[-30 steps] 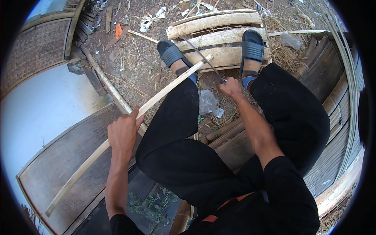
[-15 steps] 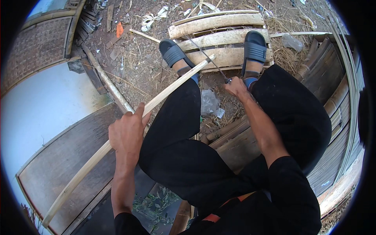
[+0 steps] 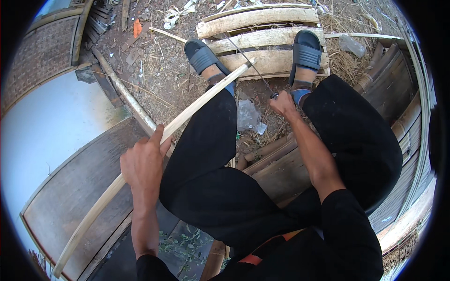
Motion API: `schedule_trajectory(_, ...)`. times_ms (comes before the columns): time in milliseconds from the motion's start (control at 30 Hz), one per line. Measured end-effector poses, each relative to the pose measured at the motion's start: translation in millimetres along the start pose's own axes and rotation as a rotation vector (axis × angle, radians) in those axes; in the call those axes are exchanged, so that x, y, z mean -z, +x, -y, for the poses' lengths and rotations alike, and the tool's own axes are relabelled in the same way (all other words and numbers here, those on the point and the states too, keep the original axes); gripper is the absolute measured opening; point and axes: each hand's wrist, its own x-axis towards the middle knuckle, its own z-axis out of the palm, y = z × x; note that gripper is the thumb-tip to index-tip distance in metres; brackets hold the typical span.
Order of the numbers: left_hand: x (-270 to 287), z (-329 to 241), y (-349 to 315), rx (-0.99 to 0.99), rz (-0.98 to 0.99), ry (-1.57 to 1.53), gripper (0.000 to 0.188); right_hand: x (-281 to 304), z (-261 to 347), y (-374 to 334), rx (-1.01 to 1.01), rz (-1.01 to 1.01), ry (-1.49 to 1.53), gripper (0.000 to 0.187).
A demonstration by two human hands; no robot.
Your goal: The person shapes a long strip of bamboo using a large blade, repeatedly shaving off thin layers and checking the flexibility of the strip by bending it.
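My left hand (image 3: 142, 165) is closed around a long pale wooden strip (image 3: 201, 103), its index finger lying along the upper side. The strip slants across my left thigh, from the lower left up to a tip between my feet. My right hand (image 3: 285, 106) is closed on the handle of a tool with a long, thin dark blade (image 3: 244, 58); most of the handle is hidden in the fist. The blade points away and to the left, crossing the strip near its far tip. Whether they touch, I cannot tell.
My sandalled feet rest on a low slatted wooden platform (image 3: 262, 32). Clear plastic (image 3: 248, 115) lies on the ground between my legs. A bamboo pole (image 3: 123, 89) and a wooden board (image 3: 79, 192) are at the left. Bundled thin strips (image 3: 412, 196) stand at the right.
My left hand has shifted slightly left and toward me, and the strip's far tip now sits a little farther left and higher in view. Both grips stay closed. The whole view has shifted slightly.
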Motion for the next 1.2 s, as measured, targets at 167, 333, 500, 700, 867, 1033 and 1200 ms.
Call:
schedule_trajectory(167,2,2,1,-0.007,-0.003,0.026,0.035,-1,48,-34,0.304,0.007,0.096,0.042)
schedule_trajectory(333,-2,6,2,0.001,-0.009,0.013,0.035,-8,53,-44,0.405,0.101,-0.025,0.041)
schedule_trajectory(500,5,0,4,0.0,-0.009,0.026,0.034,-11,-13,-4,-0.063,-0.04,0.013,0.037)
schedule_trajectory(700,10,1,9,-0.013,-0.029,0.011,0.033,-15,27,-32,0.175,-0.023,0.11,0.045)
schedule_trajectory(867,9,-3,10,0.124,0.085,-0.031,0.033,0,94,-56,0.408,0.079,0.036,0.043)
schedule_trajectory(1033,0,5,8,0.035,-0.024,-0.039,0.032,-6,10,11,-0.084,0.033,0.102,0.052)
schedule_trajectory(1200,19,-7,18,0.102,0.058,-0.043,0.031,4,8,7,0.022,-0.033,0.036,0.051)
